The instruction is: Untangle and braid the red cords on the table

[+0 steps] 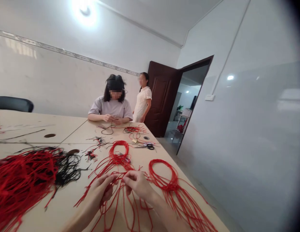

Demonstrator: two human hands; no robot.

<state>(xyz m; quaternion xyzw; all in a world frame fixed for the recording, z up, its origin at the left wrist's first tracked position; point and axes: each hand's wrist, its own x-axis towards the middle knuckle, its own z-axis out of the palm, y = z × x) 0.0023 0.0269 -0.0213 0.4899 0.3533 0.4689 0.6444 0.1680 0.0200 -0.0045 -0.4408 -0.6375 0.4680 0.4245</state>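
Both hands are close together over the table, pinching red cord that runs between them. My left hand has thumb and fingers closed on the cord's left part. Just to the right, my right hand pinches it with thumb and forefinger. Several red strands hang from between the hands toward the near table edge. Right beyond the hands lies a looped bundle of red cords. Another looped red bundle lies to the right, partly hidden by my right forearm at its lower end.
A big heap of red cords with black cords covers the left side of the table. Scissors lie near the right edge, with cord scraps farther left. Across the table a person handles cord; another person stands by the door.
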